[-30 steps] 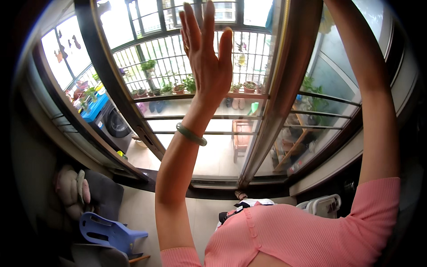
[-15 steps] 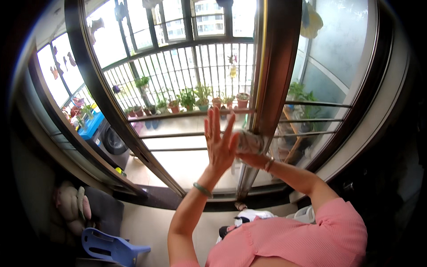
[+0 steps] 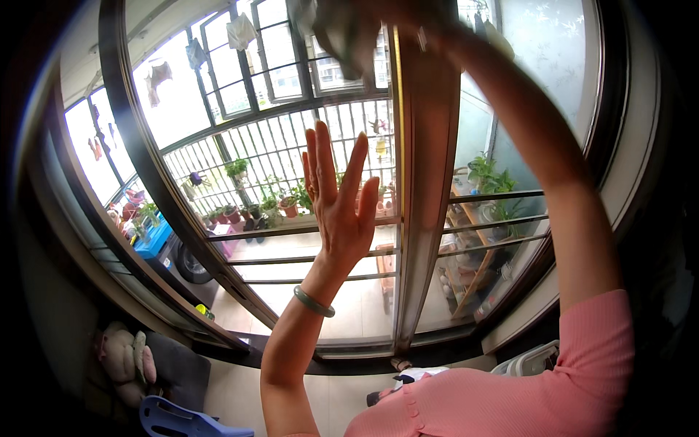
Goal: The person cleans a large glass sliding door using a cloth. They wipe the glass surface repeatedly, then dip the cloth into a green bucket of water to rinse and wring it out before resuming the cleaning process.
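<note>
My left hand (image 3: 341,218) is raised in front of the glass sliding door (image 3: 291,240), its palm turned to the pane and its fingers spread. Whether it touches the glass I cannot tell. A green bangle (image 3: 314,302) circles that wrist. High up at the top edge, my right hand (image 3: 415,16) is smeared by motion and partly out of the picture. It holds a bunched greyish cloth (image 3: 338,36) against or close to the upper pane. The right arm stretches up across the dark brown door frame (image 3: 429,182).
Beyond the glass lies a balcony with railings (image 3: 277,138), potted plants (image 3: 289,207), hanging laundry (image 3: 241,31) and a washing machine (image 3: 191,261). Wooden shelving (image 3: 473,269) stands behind the right pane. A blue plastic chair (image 3: 178,419) and plush toys (image 3: 120,357) are at lower left.
My right hand has swept up from beside the left hand to the top edge, carrying the cloth. My left hand sits slightly further left, still spread. The view has tilted upward.
</note>
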{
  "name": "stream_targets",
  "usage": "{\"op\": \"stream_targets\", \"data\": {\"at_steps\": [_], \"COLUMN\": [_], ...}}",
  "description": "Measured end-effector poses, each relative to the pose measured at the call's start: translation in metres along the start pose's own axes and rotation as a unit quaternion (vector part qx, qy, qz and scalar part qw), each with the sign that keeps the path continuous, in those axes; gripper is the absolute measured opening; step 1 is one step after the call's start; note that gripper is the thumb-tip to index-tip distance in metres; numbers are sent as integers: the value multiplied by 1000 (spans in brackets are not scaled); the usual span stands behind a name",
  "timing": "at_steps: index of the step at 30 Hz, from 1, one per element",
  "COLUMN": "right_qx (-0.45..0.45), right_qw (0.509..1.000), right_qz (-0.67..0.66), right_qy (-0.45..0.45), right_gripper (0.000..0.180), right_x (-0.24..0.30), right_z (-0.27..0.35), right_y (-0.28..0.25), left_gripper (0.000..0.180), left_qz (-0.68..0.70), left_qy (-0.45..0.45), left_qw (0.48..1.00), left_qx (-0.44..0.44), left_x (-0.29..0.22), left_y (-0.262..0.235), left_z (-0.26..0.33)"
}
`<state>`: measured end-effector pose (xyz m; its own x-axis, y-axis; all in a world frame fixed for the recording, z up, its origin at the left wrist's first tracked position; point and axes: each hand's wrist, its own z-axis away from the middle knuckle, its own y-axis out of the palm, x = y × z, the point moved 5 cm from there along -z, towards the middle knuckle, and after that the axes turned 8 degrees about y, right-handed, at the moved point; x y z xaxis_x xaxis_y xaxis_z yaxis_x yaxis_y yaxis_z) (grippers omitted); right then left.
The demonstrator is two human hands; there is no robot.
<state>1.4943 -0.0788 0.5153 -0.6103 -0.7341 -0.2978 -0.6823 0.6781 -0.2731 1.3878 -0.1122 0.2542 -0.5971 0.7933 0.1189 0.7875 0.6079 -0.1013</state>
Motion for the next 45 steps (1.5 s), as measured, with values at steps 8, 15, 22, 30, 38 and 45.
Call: {"op": "stream_targets", "data": {"at_steps": [8,15,22,30,38,45], "right_qx": [-217,112,278,469,35,151], "right_qw": [951,980,929,787,966,933], "right_qz": [216,82,103,-266,163,125], "right_qy": [-35,145,220,300,199,302], "right_gripper": [44,45,51,51,47,60], "right_x": [-1,71,158,143,72,-56], "right_z": [-35,227,473,542,378,454], "right_y": [36,120,165,99,-73,8], "left_gripper": [55,56,54,62,60,68], "left_qz": [-4,-53,-21,21,55,51], "left_qy": [-57,-149,-179,-182,17,22], "left_qw": [997,987,974,950,969,946], "left_qx": [-57,12,141,252,242,321], "left_x": [25,14,-34,-48,-107,-115], "left_y": [-21,-30,-7,-8,66,167], "left_z": [7,79,154,169,57,43]}}
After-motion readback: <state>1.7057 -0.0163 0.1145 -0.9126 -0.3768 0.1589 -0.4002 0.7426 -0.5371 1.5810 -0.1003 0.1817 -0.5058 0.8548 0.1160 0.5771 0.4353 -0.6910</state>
